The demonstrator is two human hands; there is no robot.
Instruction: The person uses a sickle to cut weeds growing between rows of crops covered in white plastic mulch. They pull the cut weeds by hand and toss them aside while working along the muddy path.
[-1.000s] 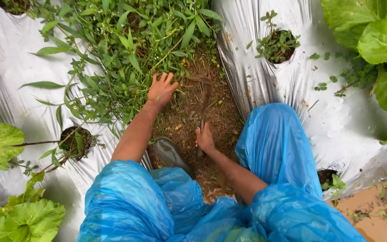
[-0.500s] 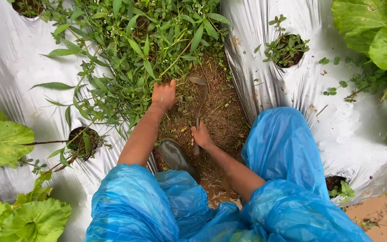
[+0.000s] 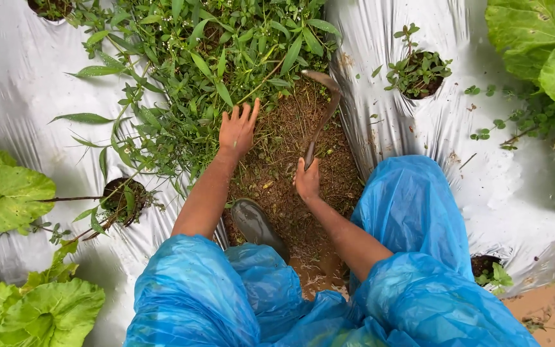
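Observation:
My left hand [image 3: 237,128] is open with fingers spread, pressed against a thick clump of green weeds [image 3: 207,58] at the edge of a bare soil furrow [image 3: 290,173]. My right hand [image 3: 307,180] grips the handle of a curved sickle [image 3: 321,110], whose blade is raised and points toward the top of the furrow near the weeds. Both forearms come out of a blue plastic raincoat [image 3: 412,212]. A dark rubber boot [image 3: 255,225] stands in the soil between my arms.
Silver plastic mulch [image 3: 27,96] covers the raised beds on both sides. It has planting holes: one at left [image 3: 122,196], one at upper right with small weeds [image 3: 419,71]. Large leafy cabbage plants grow at lower left [image 3: 40,308] and upper right [image 3: 547,45].
My right hand has lifted the sickle up and forward, so its blade is further up the furrow. My left hand went from clenched on the weeds to open with fingers spread.

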